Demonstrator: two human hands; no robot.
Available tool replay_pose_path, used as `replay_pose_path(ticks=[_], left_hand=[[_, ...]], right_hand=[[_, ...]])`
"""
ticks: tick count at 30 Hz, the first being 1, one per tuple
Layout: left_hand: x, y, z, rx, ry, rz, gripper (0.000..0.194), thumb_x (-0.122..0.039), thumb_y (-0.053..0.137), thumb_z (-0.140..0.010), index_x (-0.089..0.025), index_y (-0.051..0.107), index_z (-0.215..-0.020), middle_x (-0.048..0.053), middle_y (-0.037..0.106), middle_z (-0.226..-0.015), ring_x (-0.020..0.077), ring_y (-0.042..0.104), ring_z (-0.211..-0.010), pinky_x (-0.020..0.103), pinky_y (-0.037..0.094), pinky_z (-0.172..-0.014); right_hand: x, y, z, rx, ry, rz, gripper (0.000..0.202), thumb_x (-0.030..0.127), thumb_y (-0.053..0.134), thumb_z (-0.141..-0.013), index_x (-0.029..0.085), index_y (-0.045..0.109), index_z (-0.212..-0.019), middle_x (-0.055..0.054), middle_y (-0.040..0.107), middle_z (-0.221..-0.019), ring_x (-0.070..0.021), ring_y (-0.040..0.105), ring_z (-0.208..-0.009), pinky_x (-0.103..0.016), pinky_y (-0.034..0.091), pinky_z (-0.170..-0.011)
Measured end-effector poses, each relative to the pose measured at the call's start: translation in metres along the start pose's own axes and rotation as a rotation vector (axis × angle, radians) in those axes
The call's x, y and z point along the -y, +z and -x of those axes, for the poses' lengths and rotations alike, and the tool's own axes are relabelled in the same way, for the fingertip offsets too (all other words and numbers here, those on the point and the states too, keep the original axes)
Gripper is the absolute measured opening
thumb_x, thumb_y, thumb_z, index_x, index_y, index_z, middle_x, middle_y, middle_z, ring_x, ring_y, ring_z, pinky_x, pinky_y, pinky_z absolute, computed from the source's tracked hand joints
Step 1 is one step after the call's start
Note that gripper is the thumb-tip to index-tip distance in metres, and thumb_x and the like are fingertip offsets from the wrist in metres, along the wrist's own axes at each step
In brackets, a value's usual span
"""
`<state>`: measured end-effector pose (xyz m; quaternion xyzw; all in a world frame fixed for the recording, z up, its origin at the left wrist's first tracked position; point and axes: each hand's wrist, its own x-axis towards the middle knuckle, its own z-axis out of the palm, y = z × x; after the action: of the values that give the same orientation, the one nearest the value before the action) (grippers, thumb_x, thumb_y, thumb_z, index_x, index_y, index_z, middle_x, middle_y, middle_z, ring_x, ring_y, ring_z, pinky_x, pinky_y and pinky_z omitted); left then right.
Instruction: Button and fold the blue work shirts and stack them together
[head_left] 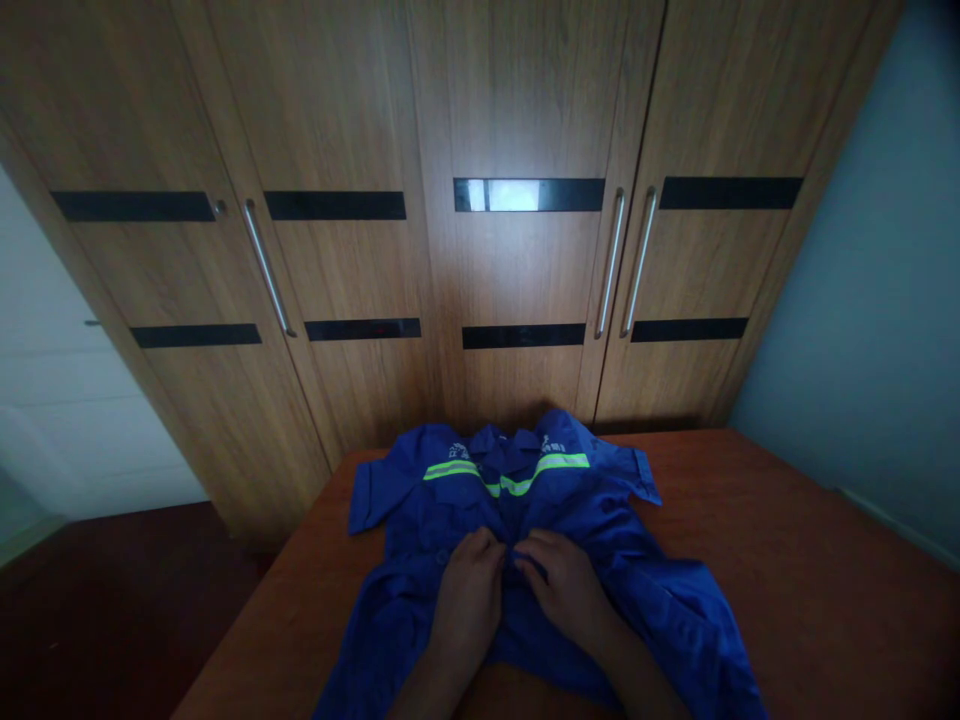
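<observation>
While left hand (471,585), right hand (566,585) pinch blue garment (442,515), table (720,500) beneath

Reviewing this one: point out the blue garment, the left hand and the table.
Blue garment (630,570): head view, cloth beside the right hand (562,580).
Left hand (470,582): head view, back of the hand.
Table (795,560): head view, bare top.

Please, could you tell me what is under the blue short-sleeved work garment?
The blue work garment lies on a reddish-brown tabletop, visible around it. Most of the surface beneath is covered, so I cannot tell whether anything else is there.
</observation>
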<state>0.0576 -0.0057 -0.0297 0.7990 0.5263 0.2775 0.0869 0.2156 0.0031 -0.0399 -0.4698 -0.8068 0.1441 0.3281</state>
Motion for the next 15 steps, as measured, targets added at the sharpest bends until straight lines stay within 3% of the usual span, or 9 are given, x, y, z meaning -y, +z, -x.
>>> replay_pose_path(ticks=[7, 15], left_hand=[[-0.001, 0.001, -0.001, 0.000, -0.016, 0.001, 0.031, -0.005, 0.036, -0.088, -0.019, 0.062, -0.079, 0.006, 0.061, -0.085, 0.0191, 0.057, -0.082, 0.031, 0.045, -0.076], [0.001, 0.004, -0.001, 0.001, -0.027, 0.039, 0.032, -0.007, 0.034, -0.089, -0.019, 0.062, -0.080, 0.006, 0.061, -0.086, 0.0189, 0.058, -0.085, 0.031, 0.045, -0.079]], right_hand=[[-0.001, 0.013, 0.003, -0.064, 0.064, 0.154, 0.025, 0.018, 0.043, -0.090, 0.022, 0.067, -0.099, -0.005, 0.068, -0.098, -0.0195, 0.062, -0.094, -0.032, 0.044, -0.088], [-0.003, 0.014, -0.001, -0.077, 0.107, 0.094, 0.027, 0.017, 0.044, -0.088, 0.022, 0.067, -0.100, -0.005, 0.070, -0.098, -0.0183, 0.065, -0.092, -0.029, 0.047, -0.086]])
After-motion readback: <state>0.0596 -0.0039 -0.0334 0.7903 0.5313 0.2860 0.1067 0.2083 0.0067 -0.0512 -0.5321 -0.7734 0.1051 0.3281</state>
